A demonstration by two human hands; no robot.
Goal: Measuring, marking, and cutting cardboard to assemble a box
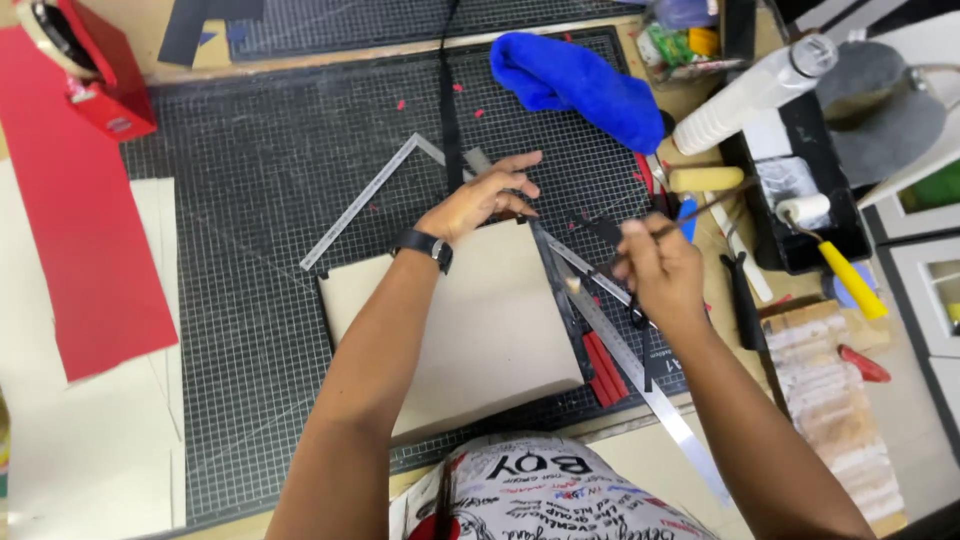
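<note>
I look down from a head camera at a craft bench. At the centre lies a beige board, a flat square of card, resting on a dark gridded cutting mat. My left hand reaches to the board's far edge, fingers spread and partly curled around a small dark piece that I cannot make out; a black wristwatch sits on that wrist. My right hand hovers just right of the board's far right corner, closed around the thin handle of a brush, which points away to the far right.

A long steel ruler runs diagonally from under my right hand toward the near right, and red strips lie just beside the board's right edge. A metal set square lies on the mat to the far left of the board, its corner near my left hand. A black strap runs from the far edge down toward that hand.

Farther out, a blue cloth is bunched at the far side of the mat. To the right stands a black tray with a small paint roller that has a yellow handle, and a white bottle lies beyond it. A sheet of red paper lies at the far left, with a red tape dispenser above it.
</note>
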